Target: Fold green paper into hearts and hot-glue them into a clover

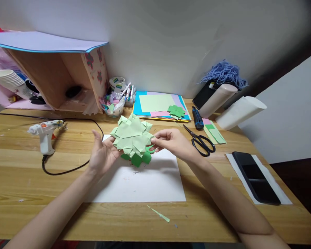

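Observation:
A pale green folded-paper flower (132, 134), with a darker green paper layer (137, 160) showing under its near edge, is held up over a white sheet of paper (145, 186). My left hand (103, 154) supports it from the left, palm up, fingers partly hidden beneath it and thumb standing apart. Thumb and fingers of my right hand (171, 141) pinch its right edge. To the right of that hand, black-handled scissors (202, 142) lie on the table. A thin green paper scrap (158, 213) rests in front of the sheet.
A white glue gun (45, 135) stands at left, its black cord (67, 173) curving toward the sheet. Behind are an open box (93, 79), colored papers (155, 103) with a smaller green paper flower (176, 111), and a utility knife (197, 118). A phone (256, 178) lies at right.

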The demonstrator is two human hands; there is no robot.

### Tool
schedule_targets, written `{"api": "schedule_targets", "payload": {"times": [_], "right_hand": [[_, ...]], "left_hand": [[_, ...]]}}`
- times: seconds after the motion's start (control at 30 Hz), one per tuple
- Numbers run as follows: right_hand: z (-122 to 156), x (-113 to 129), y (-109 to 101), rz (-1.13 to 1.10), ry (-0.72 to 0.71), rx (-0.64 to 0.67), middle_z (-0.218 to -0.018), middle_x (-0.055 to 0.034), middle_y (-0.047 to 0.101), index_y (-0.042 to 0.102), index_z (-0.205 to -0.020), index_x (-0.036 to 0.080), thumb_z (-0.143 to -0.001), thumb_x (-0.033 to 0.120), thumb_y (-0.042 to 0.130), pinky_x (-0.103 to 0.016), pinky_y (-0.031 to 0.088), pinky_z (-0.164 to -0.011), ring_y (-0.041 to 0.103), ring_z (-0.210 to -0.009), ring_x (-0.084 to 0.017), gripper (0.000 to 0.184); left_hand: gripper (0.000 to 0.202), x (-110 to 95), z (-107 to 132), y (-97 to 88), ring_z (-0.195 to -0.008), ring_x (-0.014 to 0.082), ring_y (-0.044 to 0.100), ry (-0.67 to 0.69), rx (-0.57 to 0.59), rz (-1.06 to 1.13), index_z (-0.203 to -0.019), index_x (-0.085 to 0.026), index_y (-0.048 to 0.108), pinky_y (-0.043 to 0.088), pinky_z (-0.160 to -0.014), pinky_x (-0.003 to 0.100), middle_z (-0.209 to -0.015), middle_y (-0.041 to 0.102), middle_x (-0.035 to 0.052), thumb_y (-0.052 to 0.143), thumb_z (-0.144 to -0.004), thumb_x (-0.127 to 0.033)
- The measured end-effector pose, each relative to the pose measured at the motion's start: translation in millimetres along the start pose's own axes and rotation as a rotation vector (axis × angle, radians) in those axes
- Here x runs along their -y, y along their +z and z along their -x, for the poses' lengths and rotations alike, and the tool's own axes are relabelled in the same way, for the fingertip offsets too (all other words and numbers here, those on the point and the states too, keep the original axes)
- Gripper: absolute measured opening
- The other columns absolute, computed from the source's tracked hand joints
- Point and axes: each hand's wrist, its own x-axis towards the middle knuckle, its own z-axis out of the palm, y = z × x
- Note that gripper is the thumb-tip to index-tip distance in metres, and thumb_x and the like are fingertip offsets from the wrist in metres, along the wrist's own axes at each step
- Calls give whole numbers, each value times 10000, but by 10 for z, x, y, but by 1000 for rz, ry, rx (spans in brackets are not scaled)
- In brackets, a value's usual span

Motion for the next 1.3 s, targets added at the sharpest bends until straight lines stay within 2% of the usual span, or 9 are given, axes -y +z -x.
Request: {"api": "schedule_targets", "payload": {"times": [0.1,0.17,0.3,0.47,0.63,0.73,0.9,1.03,1.3], "right_hand": [[-28,-38,-14,-43,22,23,-729,-72,695,666,-769,105,-683,349,690,-266,537,-630,663,-641,-144,260],[-36,-65,4,-103,28,23,-721,-60,691,662,-778,111,-665,335,709,-268,537,-649,664,-649,-142,255],[-32,-89,69,-192,-14,14,-730,-25,675,667,-776,142,-662,325,713,-245,516,-651,646,-663,-116,220],[-25,-73,117,-154,-56,-48,-700,-13,655,682,-746,159,-677,344,695,-247,485,-612,613,-630,-105,198],[-9,-58,150,-118,-101,-117,-661,-13,648,676,-738,149,-672,328,697,-254,477,-573,605,-593,-113,192],[7,-47,163,-102,-117,-144,-643,-15,645,674,-727,141,-666,322,700,-255,478,-568,600,-578,-113,193],[-6,-63,138,-127,-115,-73,-649,-13,649,681,-729,148,-645,343,715,-265,478,-596,605,-597,-117,215],[-26,-82,136,-209,-50,14,-645,2,641,669,-724,160,-667,348,700,-256,482,-622,615,-608,-109,199],[-17,-105,219,-231,-92,-89,-683,3,635,650,-759,166,-666,352,690,-243,485,-581,604,-587,-103,211]], "left_hand": [[343,43,-13,-17,-758,145,640,48,-81,-133,-906,-136,627,509,-614,180,-885,692,59,754,-619,-274],[340,87,-26,-29,-756,120,637,61,-120,-181,-905,-145,630,501,-622,152,-883,692,41,768,-597,-185],[339,128,-47,-48,-783,111,635,80,-133,-162,-914,-163,630,508,-656,157,-907,689,28,765,-609,-228],[333,121,-56,-61,-789,119,637,96,-130,-167,-893,-161,630,513,-660,170,-900,688,30,769,-602,-241],[305,139,-54,-60,-769,99,631,19,-130,-147,-889,-165,636,501,-646,149,-894,687,19,756,-626,-260],[299,151,-45,-44,-812,134,634,-29,-94,-129,-914,-159,639,510,-654,182,-923,686,40,733,-656,-278],[323,157,-27,-23,-850,190,638,-100,-10,-109,-959,-144,646,520,-651,232,-980,677,93,692,-697,-327],[320,158,-41,-39,-889,192,633,-76,-9,-117,-963,-147,644,517,-697,234,-980,678,86,692,-698,-320],[355,166,-65,-47,-854,133,628,-17,-84,-138,-953,-147,619,502,-708,185,-981,671,53,734,-648,-289]]}}
